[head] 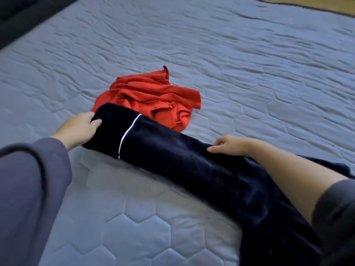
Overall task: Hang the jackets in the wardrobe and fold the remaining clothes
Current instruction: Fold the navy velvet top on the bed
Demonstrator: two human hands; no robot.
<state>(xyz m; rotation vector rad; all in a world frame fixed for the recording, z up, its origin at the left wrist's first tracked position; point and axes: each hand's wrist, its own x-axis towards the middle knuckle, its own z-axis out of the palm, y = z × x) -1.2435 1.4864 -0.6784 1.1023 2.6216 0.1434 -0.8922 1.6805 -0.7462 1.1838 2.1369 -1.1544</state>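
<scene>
Navy garment [192, 166] (lower end cut off)

Mattress [249, 54]: bore all items listed.
Long garment [192, 169]: lay stretched across the near part, from near right to centre left. Its far end overlapped the crumpled shirt [149, 96] just behind it.
Left hand [78, 129]: held the garment's far end, at left.
Right hand [228, 144]: held its rear edge, right of centre.
</scene>
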